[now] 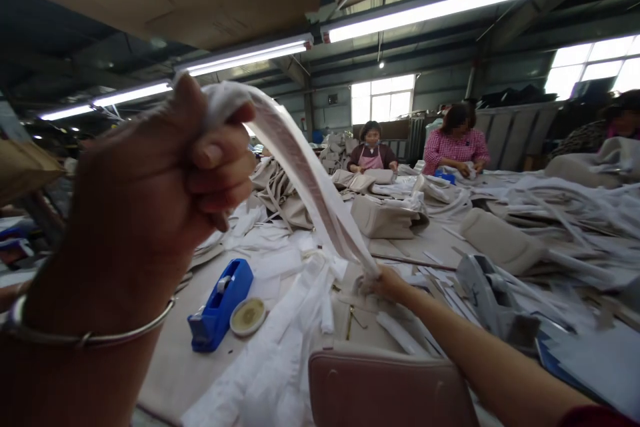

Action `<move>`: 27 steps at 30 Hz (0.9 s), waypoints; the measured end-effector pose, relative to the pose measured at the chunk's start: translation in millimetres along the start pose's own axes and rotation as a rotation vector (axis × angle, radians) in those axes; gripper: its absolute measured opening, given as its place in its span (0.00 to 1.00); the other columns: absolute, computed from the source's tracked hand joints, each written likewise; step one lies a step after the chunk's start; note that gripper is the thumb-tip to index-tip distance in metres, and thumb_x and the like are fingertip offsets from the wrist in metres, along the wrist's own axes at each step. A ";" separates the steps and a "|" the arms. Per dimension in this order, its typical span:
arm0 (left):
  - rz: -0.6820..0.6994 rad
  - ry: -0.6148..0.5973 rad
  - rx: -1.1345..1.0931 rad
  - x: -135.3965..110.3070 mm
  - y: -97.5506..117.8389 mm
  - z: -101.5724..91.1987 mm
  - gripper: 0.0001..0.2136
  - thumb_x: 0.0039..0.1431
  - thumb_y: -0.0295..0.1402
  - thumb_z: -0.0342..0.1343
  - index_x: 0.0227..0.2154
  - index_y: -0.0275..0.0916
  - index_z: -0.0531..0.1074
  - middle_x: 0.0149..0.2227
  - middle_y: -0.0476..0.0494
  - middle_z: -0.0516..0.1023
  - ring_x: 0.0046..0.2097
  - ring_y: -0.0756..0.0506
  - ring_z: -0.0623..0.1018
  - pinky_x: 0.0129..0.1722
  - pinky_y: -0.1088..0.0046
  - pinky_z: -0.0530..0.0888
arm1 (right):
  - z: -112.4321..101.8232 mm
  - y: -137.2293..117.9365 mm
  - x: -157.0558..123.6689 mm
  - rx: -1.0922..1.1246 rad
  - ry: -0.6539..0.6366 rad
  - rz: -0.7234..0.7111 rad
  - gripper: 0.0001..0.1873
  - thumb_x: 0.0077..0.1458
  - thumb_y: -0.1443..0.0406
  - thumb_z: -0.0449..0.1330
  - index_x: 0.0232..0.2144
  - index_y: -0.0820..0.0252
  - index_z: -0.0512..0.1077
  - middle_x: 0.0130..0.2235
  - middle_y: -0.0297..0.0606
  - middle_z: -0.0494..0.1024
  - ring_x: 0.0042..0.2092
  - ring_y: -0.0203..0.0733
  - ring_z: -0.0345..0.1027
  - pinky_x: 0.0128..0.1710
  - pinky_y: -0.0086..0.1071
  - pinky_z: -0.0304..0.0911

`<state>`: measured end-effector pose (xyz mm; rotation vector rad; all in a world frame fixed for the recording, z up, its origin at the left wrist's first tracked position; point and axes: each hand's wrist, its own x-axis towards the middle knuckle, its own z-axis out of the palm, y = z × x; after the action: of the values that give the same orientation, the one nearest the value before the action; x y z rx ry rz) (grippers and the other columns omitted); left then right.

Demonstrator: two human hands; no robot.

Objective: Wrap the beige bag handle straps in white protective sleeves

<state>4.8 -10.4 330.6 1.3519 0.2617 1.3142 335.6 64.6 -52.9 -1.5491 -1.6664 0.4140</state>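
My left hand (175, 153), with a bangle on its wrist, is raised close to the camera. Its fingers are closed round one end of a bag strap (300, 167) wrapped in thin white wrapping. From there the strap arcs down to my right hand (390, 283), which grips its lower part above the table. The right fingertips are partly hidden by the wrapping. Just below stands a beige handbag (385, 387), with a small metal hook and zip pull behind its top edge. Loose white wrapping sheets (270, 327) lie to the left of the bag.
A blue tape dispenser (220, 307) and a small round dish (248, 316) stand on the table at left. A grey tape dispenser (495, 300) is at right. Beige bags (385, 217) and white wrapping are piled beyond. Several people work across the table; lamps hang overhead.
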 end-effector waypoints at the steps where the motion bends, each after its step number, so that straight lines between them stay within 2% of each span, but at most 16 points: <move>1: 0.003 -0.062 0.045 2.5 -2.7 -1.5 0.25 0.74 0.36 0.34 0.32 0.28 0.73 0.18 0.56 0.56 0.17 0.58 0.56 0.15 0.83 0.50 | -4.4 -0.2 -2.7 0.004 0.015 -0.027 0.15 0.43 0.65 0.68 0.37 0.60 0.78 0.37 0.40 0.83 0.42 0.55 0.77 0.42 0.47 0.73; 2: -0.007 -0.118 0.083 4.7 -5.5 -4.1 0.21 0.73 0.34 0.38 0.32 0.29 0.73 0.18 0.55 0.57 0.17 0.58 0.56 0.14 0.82 0.51 | -10.3 -3.1 -3.1 0.010 0.033 -0.052 0.25 0.40 0.63 0.69 0.45 0.59 0.76 0.43 0.42 0.82 0.47 0.58 0.76 0.45 0.50 0.72; 4: -0.086 -0.159 0.119 7.5 -12.1 -11.8 0.15 0.70 0.31 0.44 0.32 0.31 0.72 0.19 0.54 0.61 0.17 0.58 0.58 0.14 0.83 0.55 | -26.6 -21.3 3.0 0.022 0.084 -0.098 0.42 0.41 0.59 0.69 0.60 0.58 0.65 0.55 0.49 0.76 0.54 0.61 0.71 0.48 0.55 0.70; 5: -0.144 -0.159 0.119 7.5 -16.6 -15.9 0.12 0.69 0.31 0.47 0.32 0.31 0.72 0.20 0.54 0.62 0.17 0.58 0.58 0.14 0.83 0.56 | -36.6 -38.2 8.4 0.024 0.118 -0.126 0.47 0.44 0.56 0.68 0.65 0.57 0.57 0.59 0.53 0.71 0.57 0.61 0.69 0.48 0.56 0.70; 7: -0.258 -0.150 0.102 4.0 -28.8 -22.5 0.10 0.66 0.34 0.52 0.32 0.32 0.71 0.20 0.54 0.62 0.17 0.58 0.58 0.14 0.84 0.57 | -58.7 -88.0 19.5 0.007 0.202 -0.228 0.52 0.49 0.54 0.67 0.69 0.57 0.47 0.65 0.57 0.62 0.62 0.60 0.63 0.53 0.55 0.67; 9: -0.369 -0.147 0.078 -4.8 -44.3 -25.0 0.11 0.64 0.38 0.56 0.32 0.34 0.69 0.21 0.54 0.63 0.17 0.58 0.57 0.14 0.85 0.57 | -78.6 -152.4 26.4 -0.028 0.271 -0.407 0.53 0.50 0.55 0.68 0.70 0.54 0.44 0.68 0.54 0.58 0.66 0.60 0.55 0.59 0.57 0.60; 11: -0.468 -0.157 0.065 -18.3 -59.5 -23.4 0.13 0.61 0.42 0.58 0.32 0.36 0.68 0.21 0.54 0.65 0.17 0.58 0.58 0.14 0.85 0.58 | -90.8 -216.2 28.4 -0.066 0.306 -0.590 0.51 0.50 0.57 0.68 0.69 0.56 0.46 0.68 0.53 0.58 0.67 0.59 0.54 0.63 0.56 0.55; 13: -0.541 -0.163 0.091 -34.0 -70.3 -20.4 0.15 0.59 0.45 0.59 0.33 0.36 0.68 0.22 0.53 0.68 0.17 0.58 0.60 0.14 0.85 0.60 | -93.0 -264.9 27.4 -0.093 0.287 -0.769 0.42 0.52 0.62 0.66 0.66 0.57 0.56 0.63 0.51 0.66 0.64 0.56 0.59 0.63 0.52 0.57; 14: -0.559 -0.167 0.122 -41.8 -73.2 -19.5 0.17 0.59 0.47 0.59 0.32 0.36 0.69 0.22 0.52 0.69 0.17 0.57 0.61 0.15 0.84 0.61 | -91.0 -281.2 26.4 -0.095 0.226 -0.843 0.32 0.53 0.66 0.63 0.60 0.56 0.64 0.57 0.47 0.74 0.59 0.52 0.67 0.59 0.47 0.61; 16: -0.574 -0.187 0.213 -55.2 -74.4 -21.1 0.19 0.57 0.50 0.59 0.30 0.36 0.69 0.23 0.49 0.72 0.18 0.56 0.65 0.15 0.82 0.64 | -83.8 -298.4 23.6 -0.101 0.136 -0.900 0.20 0.52 0.73 0.59 0.48 0.57 0.74 0.43 0.42 0.81 0.45 0.46 0.74 0.48 0.39 0.68; 18: -0.588 -0.227 0.339 -64.7 -70.5 -27.7 0.18 0.53 0.48 0.63 0.30 0.36 0.69 0.25 0.47 0.74 0.20 0.52 0.71 0.16 0.80 0.67 | -76.5 -301.4 20.1 -0.121 0.124 -0.873 0.17 0.48 0.77 0.57 0.40 0.59 0.76 0.35 0.39 0.80 0.38 0.42 0.74 0.40 0.34 0.68; 20: -0.616 -0.259 0.433 -70.5 -64.2 -37.7 0.16 0.49 0.41 0.67 0.32 0.37 0.69 0.27 0.46 0.76 0.24 0.49 0.76 0.18 0.79 0.70 | -72.2 -298.8 16.8 -0.149 0.162 -0.841 0.20 0.43 0.78 0.56 0.39 0.61 0.75 0.35 0.40 0.79 0.37 0.43 0.72 0.38 0.33 0.66; 22: -0.641 -0.278 0.471 -73.6 -57.8 -47.5 0.14 0.48 0.38 0.67 0.32 0.37 0.70 0.28 0.47 0.76 0.25 0.50 0.76 0.20 0.78 0.72 | -70.8 -296.9 14.2 -0.178 0.176 -0.837 0.21 0.41 0.79 0.56 0.38 0.60 0.75 0.35 0.39 0.78 0.37 0.43 0.72 0.38 0.32 0.65; 24: -0.642 -0.297 0.440 -75.0 -53.1 -53.7 0.15 0.50 0.41 0.67 0.32 0.37 0.70 0.28 0.48 0.75 0.23 0.52 0.73 0.19 0.79 0.71 | -70.6 -297.8 12.4 -0.216 0.181 -0.837 0.18 0.42 0.77 0.57 0.36 0.60 0.75 0.34 0.38 0.78 0.36 0.42 0.71 0.37 0.31 0.64; 27: -0.635 -0.293 0.329 -76.4 -50.5 -54.3 0.20 0.52 0.50 0.64 0.29 0.38 0.67 0.23 0.53 0.68 0.18 0.57 0.62 0.15 0.84 0.59 | -69.9 -302.1 9.8 -0.266 0.192 -0.836 0.15 0.47 0.75 0.59 0.38 0.59 0.75 0.35 0.38 0.78 0.36 0.41 0.71 0.37 0.31 0.64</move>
<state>-37.2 -25.3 233.9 1.5420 0.6634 0.5498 183.1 -4.3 208.3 -0.8876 -2.0777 -0.3949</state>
